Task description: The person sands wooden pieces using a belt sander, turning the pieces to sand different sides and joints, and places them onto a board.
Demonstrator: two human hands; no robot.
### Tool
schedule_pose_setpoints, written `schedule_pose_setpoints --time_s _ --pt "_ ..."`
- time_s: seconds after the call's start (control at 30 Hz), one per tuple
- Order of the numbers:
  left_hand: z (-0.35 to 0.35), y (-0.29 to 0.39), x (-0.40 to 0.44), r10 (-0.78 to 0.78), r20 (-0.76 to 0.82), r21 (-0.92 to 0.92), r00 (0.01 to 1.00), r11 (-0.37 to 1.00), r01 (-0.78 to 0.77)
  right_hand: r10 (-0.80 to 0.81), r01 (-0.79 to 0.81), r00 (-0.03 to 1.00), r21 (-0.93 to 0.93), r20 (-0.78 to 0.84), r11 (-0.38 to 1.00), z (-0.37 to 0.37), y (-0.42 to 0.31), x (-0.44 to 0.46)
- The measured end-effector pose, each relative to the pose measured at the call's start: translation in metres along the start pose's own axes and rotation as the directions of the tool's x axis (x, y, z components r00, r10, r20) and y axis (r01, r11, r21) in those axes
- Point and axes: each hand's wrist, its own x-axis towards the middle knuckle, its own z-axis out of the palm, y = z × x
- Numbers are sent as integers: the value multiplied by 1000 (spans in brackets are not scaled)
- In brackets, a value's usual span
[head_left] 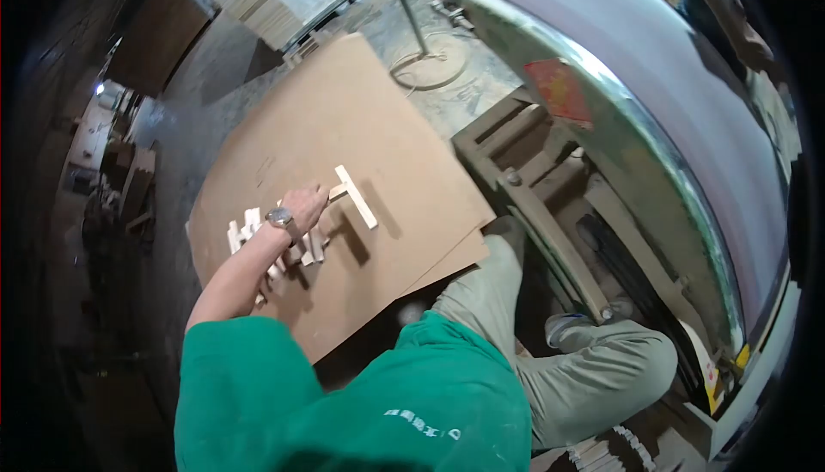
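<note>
My left hand (306,207), with a watch on its wrist, is closed around the end of a T-shaped wooden piece (357,199). A short stick runs from my fingers to a longer pale crossbar, and its shadow falls on the brown board (326,111) below. Several small pale wood pieces (311,247) lie loosely on that board, beside and partly under my wrist and forearm. My right hand does not show in this view.
To the right stands a large machine with a curved edge (619,85) and a wooden frame (559,214) beneath it. Stacked boards (292,8) and a round pole base (430,61) are on the floor beyond. Wood strips (614,450) lie at the bottom right.
</note>
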Motion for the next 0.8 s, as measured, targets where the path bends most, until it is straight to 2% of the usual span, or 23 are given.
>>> schedule_pose_setpoints --time_s 0.03,0.07,0.1,0.13,0.17,0.2,0.23,0.27,0.3,0.37,0.43,0.5,0.57,0.6,0.63,0.7,0.73,0.8 --pt "-25 24 9 30 -23 -6 999 1000 -30 -102 80 992 272 69 959 54 35 21" --pt "-53 51 19 110 -65 -2 992 994 -111 -220 138 971 524 96 841 59 -15 34" --pt "-79 79 29 198 -110 8 974 980 -199 -170 -12 947 556 273 831 46 -64 30" --pt "-100 106 40 246 -142 8 959 969 -248 -275 102 950 689 146 717 30 -145 22" --pt "-120 135 51 376 -200 31 905 926 -377 -455 195 875 741 164 643 18 -190 26" --pt "-139 167 60 498 -254 64 829 864 -499 -569 305 818 775 85 554 29 -210 29" --pt "-159 201 68 546 -287 78 787 832 -549 -675 443 736 787 -47 429 29 -243 30" --pt "-179 235 72 650 -369 161 665 749 -643 -809 686 556 656 -192 316 21 -272 39" --pt "-200 266 75 734 -433 252 523 655 -712 -846 733 462 652 -267 195 22 -293 44" --pt "-240 322 74 798 -444 311 407 564 -765 -870 776 398 613 -291 149 29 -316 50" --pt "-268 361 80 832 -489 374 261 470 -800 -912 861 317 483 -260 162 46 -314 65" --pt "-290 392 89 874 -450 417 184 388 -822 -904 887 343 404 -255 223 57 -301 88" --pt "-293 423 105 862 -490 400 126 351 -847 -883 916 341 325 -323 234 61 -286 113" --pt "-293 438 114 846 -526 377 85 322 -868 -859 889 408 349 -309 296 61 -281 120" --pt "-292 454 123 847 -526 383 73 313 -869 -857 889 414 341 -309 306 64 -275 129" --pt "-295 484 140 814 -576 261 76 271 -927 -869 886 435 285 -235 367 78 -260 153" --pt "-300 496 147 788 -614 270 49 268 -925 -875 891 418 295 -243 343 89 -253 166" --pt "-311 518 167 794 -608 318 12 258 -912 -861 863 454 355 -231 360 104 -237 187"
